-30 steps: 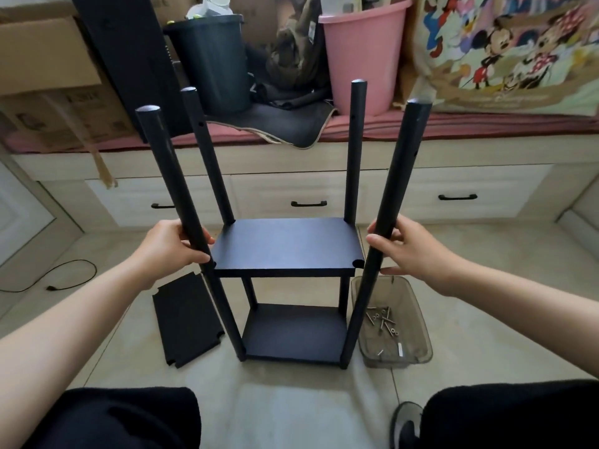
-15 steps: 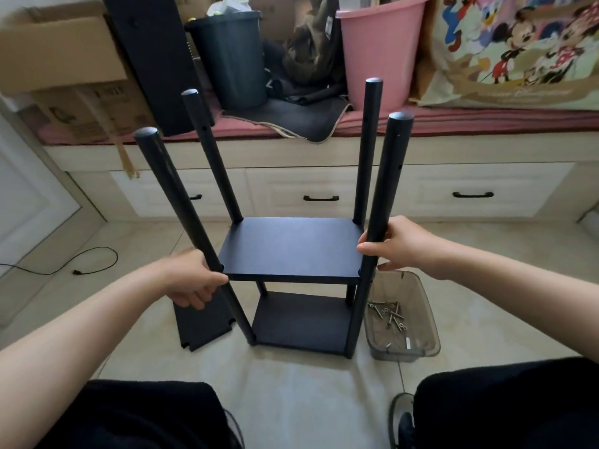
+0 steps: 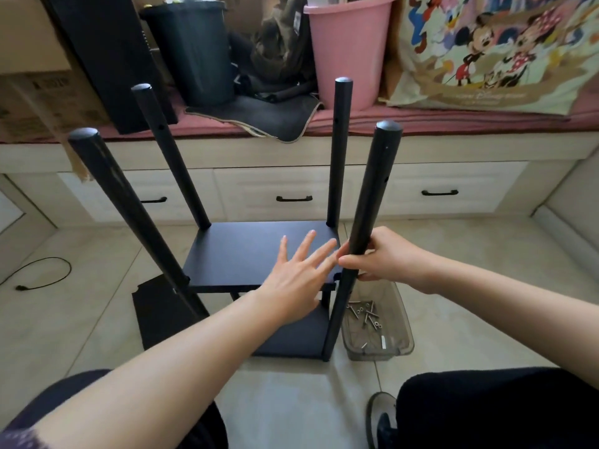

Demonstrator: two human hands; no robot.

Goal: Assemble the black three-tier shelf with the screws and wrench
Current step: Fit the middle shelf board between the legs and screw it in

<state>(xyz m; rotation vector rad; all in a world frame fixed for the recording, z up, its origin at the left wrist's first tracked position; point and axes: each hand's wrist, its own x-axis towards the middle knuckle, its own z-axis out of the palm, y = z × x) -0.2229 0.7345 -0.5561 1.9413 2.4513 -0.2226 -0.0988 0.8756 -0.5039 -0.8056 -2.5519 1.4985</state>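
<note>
Matt black shelf board (image 3: 246, 251), shiny metal screws (image 3: 364, 314) in a clear plastic tray (image 3: 400, 319).

**A room in a home, doubling as storage**

Pale floor tiles (image 3: 453, 286) are running up to a built-in window seat with cream drawers (image 3: 291, 196) and black handles. A pink cushion pad (image 3: 421, 119) is covering the seat, and household things are crowding it: a pink bucket (image 3: 343, 53), a dark bin (image 3: 194, 50), cardboard boxes (image 3: 29, 59) and a cartoon-mouse print bag (image 3: 486, 50). A black cable (image 3: 42, 273) is trailing across the floor at the left.
</note>
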